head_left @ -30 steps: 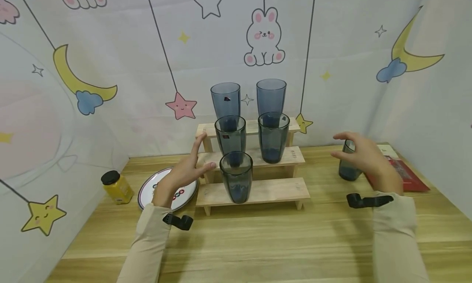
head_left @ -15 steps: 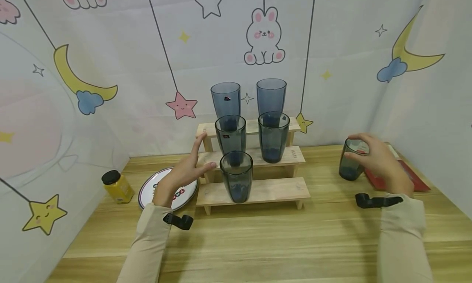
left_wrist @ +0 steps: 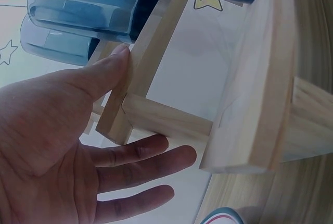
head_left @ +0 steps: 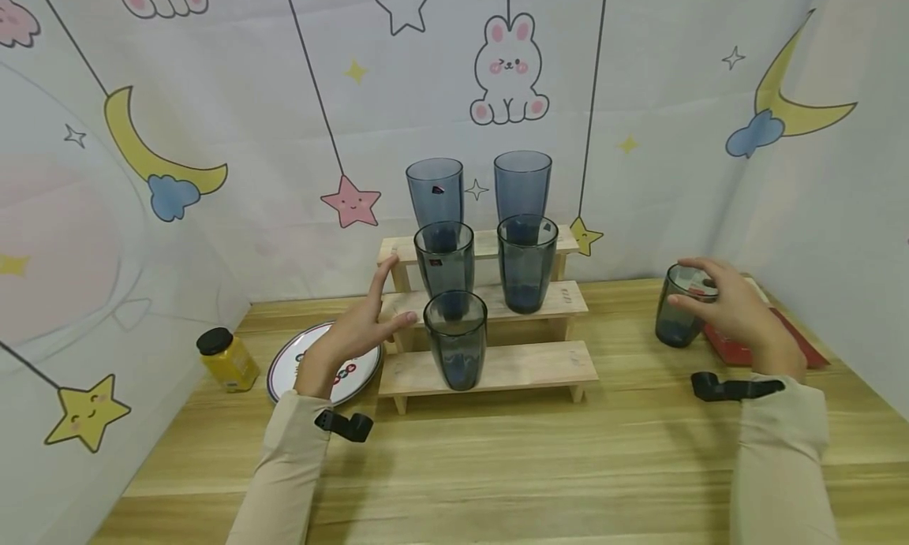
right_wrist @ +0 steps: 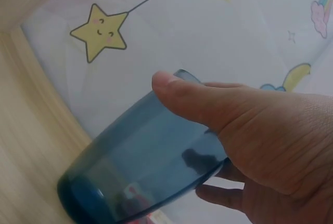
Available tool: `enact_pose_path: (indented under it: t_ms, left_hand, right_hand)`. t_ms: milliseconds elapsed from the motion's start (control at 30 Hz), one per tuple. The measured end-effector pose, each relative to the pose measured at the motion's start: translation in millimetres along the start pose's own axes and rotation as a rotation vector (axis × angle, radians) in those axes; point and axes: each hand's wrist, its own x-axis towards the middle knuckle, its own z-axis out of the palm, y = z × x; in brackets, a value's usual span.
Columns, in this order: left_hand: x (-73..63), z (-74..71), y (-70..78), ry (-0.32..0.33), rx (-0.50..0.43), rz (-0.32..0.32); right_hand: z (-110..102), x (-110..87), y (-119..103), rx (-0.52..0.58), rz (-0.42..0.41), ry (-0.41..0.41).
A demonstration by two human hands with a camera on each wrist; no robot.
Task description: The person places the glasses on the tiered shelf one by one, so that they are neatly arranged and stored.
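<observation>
My right hand grips a dark grey-blue drinking glass near its rim, thumb on one side and fingers round the other. That drinking glass stands upright on the table at the right. At the left end of a three-step wooden rack, my left hand has thumb and fingers spread. In the left wrist view, the left thumb lies at a shelf's edge and the fingers extend beside a post. The bottom step bears one glass; two glasses stand on each step above.
Behind the left hand lies a white plate with a printed design. A yellow jar with a black lid stands farther left. A red packet lies beside the held glass. A printed cloth hangs behind the table.
My right hand has moved right onto the drinking glass, and its fingers have come round the rim. The left hand stays where it was.
</observation>
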Motion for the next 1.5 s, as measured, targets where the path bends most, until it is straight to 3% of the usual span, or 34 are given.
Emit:
enact_pose_path:
  t_ms: [367,1100,1500]
  left_hand:
    - [0.5,-1.2,1.2,0.003,0.009,-0.003]
    - [-0.7,-1.0,-1.0,0.003,-0.002,-0.001]
    - [1.0,-0.1,-0.1,-0.008,-0.015,-0.004]
  right_hand:
    - [-2,1.7,-3,-0.046,0.012,-0.022]
    - [12,17.3,-43,-0.076,-0.067,-0.155]
    - [4,8.1,-51,0.028,-0.119,-0.243]
